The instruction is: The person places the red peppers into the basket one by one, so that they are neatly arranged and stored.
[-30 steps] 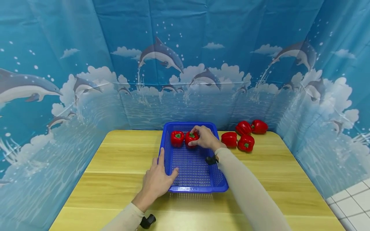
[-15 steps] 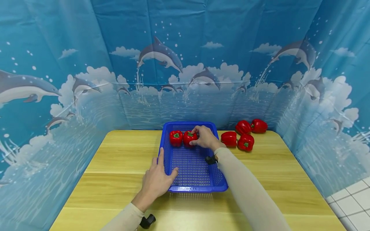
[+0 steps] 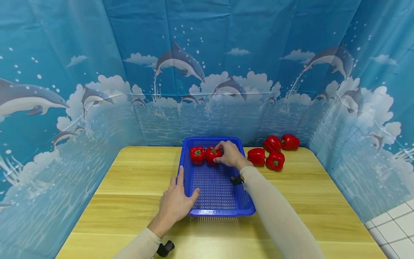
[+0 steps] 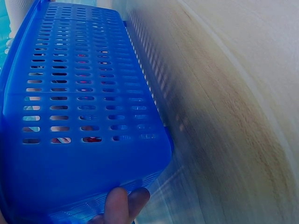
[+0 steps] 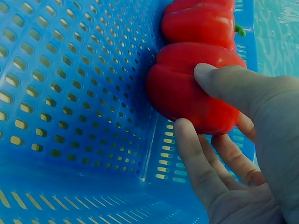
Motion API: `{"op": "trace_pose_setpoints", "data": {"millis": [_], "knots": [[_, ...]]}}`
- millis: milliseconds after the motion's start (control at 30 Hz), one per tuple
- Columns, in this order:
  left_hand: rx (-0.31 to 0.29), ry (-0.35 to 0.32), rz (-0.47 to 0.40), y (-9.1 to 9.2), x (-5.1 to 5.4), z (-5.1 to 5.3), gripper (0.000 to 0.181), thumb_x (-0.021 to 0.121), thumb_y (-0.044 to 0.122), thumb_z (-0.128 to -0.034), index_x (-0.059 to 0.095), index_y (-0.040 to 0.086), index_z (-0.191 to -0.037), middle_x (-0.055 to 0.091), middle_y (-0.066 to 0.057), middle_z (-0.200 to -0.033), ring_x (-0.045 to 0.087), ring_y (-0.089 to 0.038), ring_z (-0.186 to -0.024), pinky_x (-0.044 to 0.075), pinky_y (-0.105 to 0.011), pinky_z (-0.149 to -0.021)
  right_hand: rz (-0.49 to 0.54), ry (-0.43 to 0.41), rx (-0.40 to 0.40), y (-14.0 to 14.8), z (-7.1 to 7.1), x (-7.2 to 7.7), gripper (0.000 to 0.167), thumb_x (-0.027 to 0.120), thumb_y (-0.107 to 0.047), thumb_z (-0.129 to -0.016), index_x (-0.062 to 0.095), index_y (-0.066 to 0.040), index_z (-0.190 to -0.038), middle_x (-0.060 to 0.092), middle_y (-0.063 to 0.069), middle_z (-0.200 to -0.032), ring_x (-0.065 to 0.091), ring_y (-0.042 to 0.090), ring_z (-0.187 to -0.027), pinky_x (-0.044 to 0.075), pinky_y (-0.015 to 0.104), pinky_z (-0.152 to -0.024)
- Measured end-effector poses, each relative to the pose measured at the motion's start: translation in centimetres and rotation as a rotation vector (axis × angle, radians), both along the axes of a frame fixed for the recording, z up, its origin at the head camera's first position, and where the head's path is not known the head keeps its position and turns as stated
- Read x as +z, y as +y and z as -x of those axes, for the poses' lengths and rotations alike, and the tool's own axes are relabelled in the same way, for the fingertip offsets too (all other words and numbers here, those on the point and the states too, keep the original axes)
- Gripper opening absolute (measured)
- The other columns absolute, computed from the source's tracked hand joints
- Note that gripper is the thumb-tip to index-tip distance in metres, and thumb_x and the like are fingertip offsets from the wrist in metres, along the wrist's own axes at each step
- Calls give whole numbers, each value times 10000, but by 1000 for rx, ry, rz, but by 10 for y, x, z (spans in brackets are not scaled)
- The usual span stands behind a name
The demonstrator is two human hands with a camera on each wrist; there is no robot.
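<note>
In the head view, a blue perforated plastic basket (image 3: 213,212) rests on the table. A red bell pepper (image 3: 197,155) stands stem up by its far wall. Beside it on the right is another red bell pepper (image 3: 211,157), which my right hand (image 3: 230,155) holds between thumb and fingers. The right wrist view shows this held bell pepper (image 5: 187,88) close against its neighbour. My left hand (image 3: 176,199) grips the basket's left side, thumb over the rim and fingers outside. Its fingertips (image 4: 117,205) show against the outer wall in the left wrist view; the thumb is hidden there.
Several more red bell peppers (image 3: 275,160) lie right of the basket, near the back of the wooden table (image 3: 136,180). A blue dolphin-print curtain (image 3: 207,118) encloses the back and sides. White tiles (image 3: 394,230) appear at the lower right.
Both bell peppers in the basket have shifted very slightly left, the held one along with them. My hands and the basket stay practically where they were.
</note>
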State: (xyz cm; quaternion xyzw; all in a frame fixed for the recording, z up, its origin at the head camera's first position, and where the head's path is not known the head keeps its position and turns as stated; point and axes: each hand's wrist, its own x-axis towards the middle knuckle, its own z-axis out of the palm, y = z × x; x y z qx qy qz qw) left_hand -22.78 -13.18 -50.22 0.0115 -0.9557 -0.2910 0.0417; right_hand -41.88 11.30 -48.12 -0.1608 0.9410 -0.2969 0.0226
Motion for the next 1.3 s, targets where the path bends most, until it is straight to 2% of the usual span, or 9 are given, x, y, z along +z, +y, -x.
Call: {"op": "trace_pose_setpoints", "data": {"millis": [200, 433, 633, 767, 1000, 1200, 1300], "knots": [[-1, 3, -2, 0, 0, 0, 1140, 785, 571, -1036, 160, 149, -1890, 540, -301, -1714, 784, -490, -1073, 686, -669, -914, -1, 7, 2, 0, -2, -1, 438, 962, -218, -987, 750, -74, -1342, 673, 205, -1451, 650, 358, -1313, 601, 554, -1166], [-6, 11, -2, 0, -1, 0, 1131, 788, 560, -1040, 168, 141, -1888, 541, -310, -1709, 787, -504, -1071, 688, -664, -889, 11, 13, 0, 0, -3, -3, 451, 987, -226, -956, 746, -77, -1308, 666, 194, -1380, 643, 312, -1200, 603, 526, -1107], [-6, 3, -4, 1, 1, -1, 1112, 784, 544, -1050, 174, 140, -1887, 542, -316, -1703, 786, -520, -1087, 689, -672, -903, 14, 7, -2, 3, -6, -2, 496, 990, -264, -958, 730, -93, -1343, 655, 192, -1403, 623, 308, -1173, 595, 524, -1084], [-4, 5, -1, 1, 2, -1, 1109, 780, 545, -1053, 174, 137, -1887, 546, -316, -1701, 786, -537, -1122, 687, -686, -928, 20, 4, 4, 4, -7, 0, 522, 993, -270, -958, 728, -98, -1374, 648, 208, -1455, 639, 327, -1220, 603, 544, -1123], [-4, 1, 9, 2, 1, -2, 1113, 782, 544, -1049, 170, 145, -1888, 550, -310, -1701, 800, -521, -1110, 695, -671, -914, 21, 0, 38, 4, -9, 2, 566, 984, -216, -966, 716, -97, -1450, 662, 212, -1556, 648, 389, -1421, 580, 583, -1239], [0, 6, 7, 2, 0, 0, 1115, 785, 544, -1050, 165, 152, -1890, 545, -314, -1708, 796, -528, -1088, 691, -680, -903, 17, 30, 45, 4, -9, 1, 483, 986, -183, -960, 729, -83, -1357, 706, 183, -1454, 673, 334, -1264, 608, 549, -1147], [2, 4, 7, 2, -1, 0, 1114, 783, 547, -1049, 167, 154, -1890, 545, -310, -1709, 794, -525, -1085, 690, -680, -900, 14, 37, 29, 3, -9, 0, 463, 984, -184, -961, 729, -70, -1330, 702, 187, -1421, 670, 338, -1256, 603, 551, -1153]]}}
